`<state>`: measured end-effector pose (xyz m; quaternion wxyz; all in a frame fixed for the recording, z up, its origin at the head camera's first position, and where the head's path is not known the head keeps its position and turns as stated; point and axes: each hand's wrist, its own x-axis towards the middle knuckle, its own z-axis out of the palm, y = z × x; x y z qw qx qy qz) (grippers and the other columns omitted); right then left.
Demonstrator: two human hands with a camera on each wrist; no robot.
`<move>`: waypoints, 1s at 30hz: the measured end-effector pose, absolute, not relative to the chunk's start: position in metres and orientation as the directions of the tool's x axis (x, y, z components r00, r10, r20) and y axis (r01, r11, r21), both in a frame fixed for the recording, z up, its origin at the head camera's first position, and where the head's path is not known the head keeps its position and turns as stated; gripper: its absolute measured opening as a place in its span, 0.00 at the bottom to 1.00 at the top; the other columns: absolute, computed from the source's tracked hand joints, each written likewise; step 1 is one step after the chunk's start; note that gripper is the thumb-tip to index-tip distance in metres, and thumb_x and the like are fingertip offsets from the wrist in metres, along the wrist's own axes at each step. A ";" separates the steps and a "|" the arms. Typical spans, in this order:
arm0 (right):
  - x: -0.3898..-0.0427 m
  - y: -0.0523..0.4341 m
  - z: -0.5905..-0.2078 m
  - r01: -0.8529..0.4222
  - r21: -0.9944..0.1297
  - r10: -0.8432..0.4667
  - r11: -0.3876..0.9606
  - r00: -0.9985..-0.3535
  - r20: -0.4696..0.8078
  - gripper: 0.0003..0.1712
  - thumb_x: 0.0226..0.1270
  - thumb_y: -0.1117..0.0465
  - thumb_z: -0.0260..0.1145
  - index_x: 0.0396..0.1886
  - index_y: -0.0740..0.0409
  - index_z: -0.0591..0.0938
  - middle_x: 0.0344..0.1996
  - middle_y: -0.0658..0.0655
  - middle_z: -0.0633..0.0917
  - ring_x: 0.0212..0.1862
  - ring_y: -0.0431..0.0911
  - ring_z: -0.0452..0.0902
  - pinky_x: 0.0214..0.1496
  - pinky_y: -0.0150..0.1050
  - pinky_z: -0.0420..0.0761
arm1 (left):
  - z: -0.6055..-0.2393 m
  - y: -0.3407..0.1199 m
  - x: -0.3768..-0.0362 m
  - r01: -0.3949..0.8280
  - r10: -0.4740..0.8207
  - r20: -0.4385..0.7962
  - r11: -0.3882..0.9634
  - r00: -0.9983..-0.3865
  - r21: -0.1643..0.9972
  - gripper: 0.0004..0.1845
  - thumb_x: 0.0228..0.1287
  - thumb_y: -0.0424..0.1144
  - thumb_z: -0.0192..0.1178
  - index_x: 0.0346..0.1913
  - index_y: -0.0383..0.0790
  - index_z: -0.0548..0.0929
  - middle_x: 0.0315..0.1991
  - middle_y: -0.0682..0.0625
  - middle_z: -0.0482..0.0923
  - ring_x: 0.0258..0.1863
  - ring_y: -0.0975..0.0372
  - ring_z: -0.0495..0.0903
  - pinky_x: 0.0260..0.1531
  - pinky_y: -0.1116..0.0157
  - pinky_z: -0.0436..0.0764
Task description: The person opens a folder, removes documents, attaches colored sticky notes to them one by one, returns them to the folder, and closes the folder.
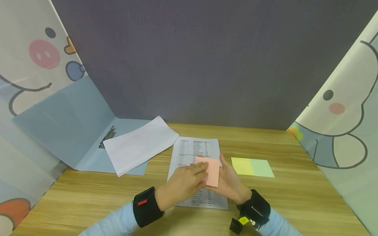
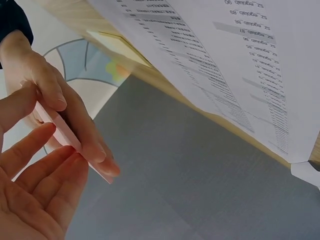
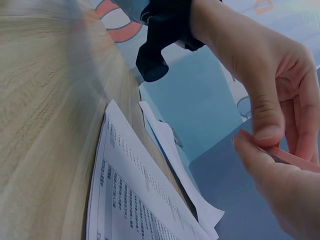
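Note:
A pink sticky note pad (image 1: 214, 173) is held above a printed sheet (image 1: 208, 199) on the wooden table. My right hand (image 1: 231, 184) grips the pad from the right, palm turned up beneath it, with the thumb along its side. The left hand (image 1: 183, 183) reaches in from the left and pinches the pad, its fingers lying across the pink face. Seen edge-on in the left wrist view, the pad (image 2: 61, 131) has left fingertips at its near side and the right hand's fingers along its far side. In the right wrist view, the left thumb presses close to the pad's edge.
Yellow (image 1: 242, 166) and pale green (image 1: 262, 167) sticky note pads lie side by side to the right. At the left stands an opened blue folder (image 1: 68, 124) with a metal clip (image 1: 108, 137). A blank white sheet (image 1: 141, 144) overlaps it. A dark panel (image 1: 189, 62) closes off the back.

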<state>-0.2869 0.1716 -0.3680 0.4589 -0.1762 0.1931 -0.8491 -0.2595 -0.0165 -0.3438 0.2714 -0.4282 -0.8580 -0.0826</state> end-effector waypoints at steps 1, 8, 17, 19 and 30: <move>-0.287 0.171 -0.368 0.712 -0.487 -0.846 -0.506 -0.519 0.120 0.47 0.63 0.28 0.32 0.73 0.49 0.39 0.69 0.60 0.59 0.70 0.50 0.54 0.71 0.48 0.51 | -0.344 -0.017 -0.260 0.779 0.693 0.530 0.620 -0.489 -0.091 0.04 0.53 0.42 0.65 0.25 0.48 0.82 0.52 0.49 0.79 0.49 0.62 0.80 0.35 0.67 0.82; -0.287 0.171 -0.368 0.710 -0.482 -0.843 -0.513 -0.522 0.128 0.48 0.63 0.28 0.32 0.72 0.48 0.33 0.70 0.61 0.55 0.70 0.50 0.53 0.71 0.48 0.49 | -0.344 -0.016 -0.259 0.774 0.704 0.502 0.625 -0.502 -0.101 0.04 0.55 0.43 0.64 0.29 0.47 0.84 0.53 0.49 0.78 0.50 0.62 0.79 0.35 0.68 0.81; -0.288 0.170 -0.371 0.721 -0.475 -0.849 -0.505 -0.513 0.124 0.47 0.62 0.27 0.32 0.73 0.47 0.38 0.70 0.62 0.56 0.70 0.52 0.52 0.71 0.51 0.49 | -0.347 -0.015 -0.260 0.772 0.711 0.488 0.625 -0.506 -0.112 0.09 0.52 0.47 0.66 0.33 0.46 0.84 0.52 0.49 0.79 0.49 0.62 0.80 0.39 0.67 0.81; -0.288 0.169 -0.371 0.723 -0.479 -0.854 -0.498 -0.506 0.124 0.46 0.62 0.27 0.32 0.73 0.46 0.42 0.70 0.61 0.56 0.70 0.52 0.52 0.71 0.52 0.49 | -0.348 -0.014 -0.260 0.775 0.715 0.503 0.618 -0.485 -0.132 0.12 0.51 0.48 0.67 0.36 0.46 0.84 0.51 0.50 0.80 0.48 0.62 0.80 0.40 0.67 0.81; -0.292 0.172 -0.369 0.690 -0.485 -0.817 -0.537 -0.568 0.098 0.41 0.66 0.31 0.33 0.72 0.45 0.48 0.69 0.60 0.58 0.70 0.50 0.53 0.68 0.41 0.59 | -0.348 -0.018 -0.262 0.781 0.793 0.556 0.503 -0.248 -0.370 0.12 0.53 0.38 0.65 0.42 0.44 0.83 0.43 0.53 0.83 0.41 0.65 0.83 0.39 0.72 0.80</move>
